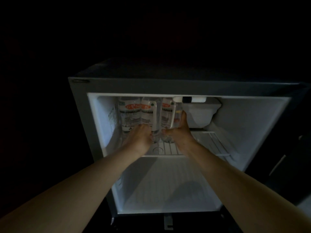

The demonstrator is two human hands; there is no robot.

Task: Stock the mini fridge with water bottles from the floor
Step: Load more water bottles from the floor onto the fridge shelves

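From my station the mini fridge [168, 87] fills the view, its cavity lit and everything around it black. At 9 o'clock a printed sticker [111, 117] sits on the left inner wall. Just beside it the water bottles [129, 113] stand upright in a tight row on the upper wire shelf [168, 149], labels toward me. The left hand [141, 137] is in at the foot of that row and touches it. Its fingers are buried among the bottles, so I cannot tell whether they clasp one or only press. Between the hands a forward bottle [155, 136] stands a little in front of the row. The right hand [178, 132], at about 2 o'clock from the left one, grasps the rightmost bottle [178, 113], thumb laid up its side. I judge the step to be seating this bottle into the row. I would keep it upright, slide it back along the wires rather than lift it, and steady its neighbours with the left hand. The squeeze is at 2 o'clock, where the freezer box [201, 113] sits just beside that bottle and the control housing [193, 99] hangs close above it, so knuckles may catch. At 3 o'clock is a dark panel [277, 165] with a pale bar, perhaps the door, but it is too dim to tell.
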